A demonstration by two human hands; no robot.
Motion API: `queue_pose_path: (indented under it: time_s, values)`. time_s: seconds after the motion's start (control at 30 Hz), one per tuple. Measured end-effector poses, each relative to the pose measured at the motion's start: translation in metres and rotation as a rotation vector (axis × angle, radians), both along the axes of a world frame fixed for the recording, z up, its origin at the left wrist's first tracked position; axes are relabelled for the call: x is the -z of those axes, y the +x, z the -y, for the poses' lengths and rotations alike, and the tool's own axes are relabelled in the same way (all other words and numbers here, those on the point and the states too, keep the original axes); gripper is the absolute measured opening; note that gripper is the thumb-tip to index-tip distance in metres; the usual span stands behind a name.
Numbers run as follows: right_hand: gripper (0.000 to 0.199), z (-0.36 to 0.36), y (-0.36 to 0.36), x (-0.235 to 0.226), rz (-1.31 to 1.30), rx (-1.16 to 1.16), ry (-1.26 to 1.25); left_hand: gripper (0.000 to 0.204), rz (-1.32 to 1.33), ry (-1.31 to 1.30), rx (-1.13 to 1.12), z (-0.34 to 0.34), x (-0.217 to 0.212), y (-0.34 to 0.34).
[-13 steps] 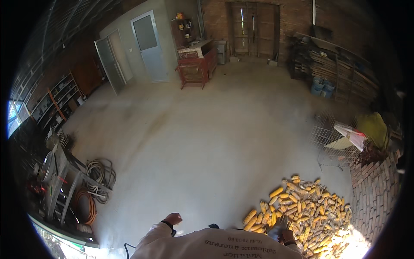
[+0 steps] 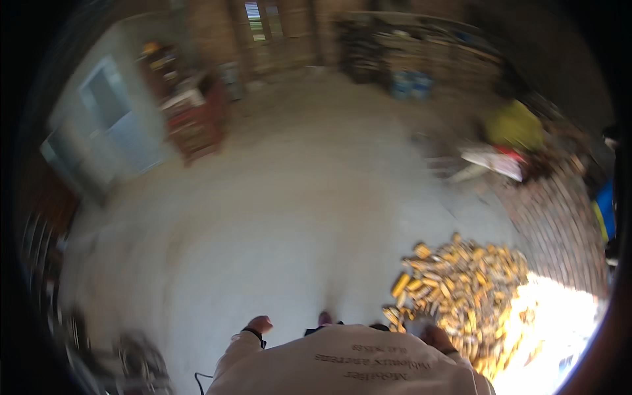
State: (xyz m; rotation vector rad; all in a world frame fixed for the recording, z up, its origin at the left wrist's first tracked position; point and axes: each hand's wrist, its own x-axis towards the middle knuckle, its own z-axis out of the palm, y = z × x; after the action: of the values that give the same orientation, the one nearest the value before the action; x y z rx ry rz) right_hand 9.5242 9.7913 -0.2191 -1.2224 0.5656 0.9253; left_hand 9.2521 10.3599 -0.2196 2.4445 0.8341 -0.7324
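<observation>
My left hand hangs in front of me over the bare floor, with a dark band at the wrist. Its fingers look curled in, and nothing shows in them. At the near edge of a heap of corn cobs, my right hand is closed on a grey, glove-like thing. Motion blur hides the details of that grey thing. The cobs are mostly yellow, some brownish, spread on the floor to my right. Strong sunlight washes out the heap's near right side.
A brick stack borders the heap on the right. Beyond it lie a yellow-green sack and a white-and-red sheet. Blue buckets stand by stacked wood. Red furniture stands far left, coiled hose near left.
My view has swung to the right and blurred, so the room has shifted left and more sunlit floor shows. My right hand stays beside the cobs with the grey thing.
</observation>
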Motion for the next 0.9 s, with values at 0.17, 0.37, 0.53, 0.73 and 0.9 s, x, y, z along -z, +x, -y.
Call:
queue_pose_path:
  time_s: [0.17, 0.37, 0.53, 0.73, 0.9]
  values:
    - [0.011, -0.055, -0.018, -0.057, -0.177, 0.325, 0.115, 0.022, 0.318, 0.089, 0.267, -0.07, -0.02, 0.211]
    - [0.011, -0.098, 0.021, -0.083, -0.152, 0.423, 0.02, 0.024, 0.624, -0.061, 0.493, -0.018, -0.071, 0.455]
    - [0.005, -0.108, 0.125, -0.073, 0.037, 0.488, 0.109, 0.024, 0.488, -0.214, 0.765, 0.073, -0.096, 0.598]
    - [0.007, -0.09, 0.216, -0.061, 0.11, 0.665, 0.059, 0.021, 0.565, -0.019, 1.135, 0.159, -0.116, 0.741]
    - [0.003, -0.077, 0.235, -0.08, 0.078, 0.908, -0.131, 0.033, 0.632, 0.152, 1.563, 0.254, -0.112, 0.854]
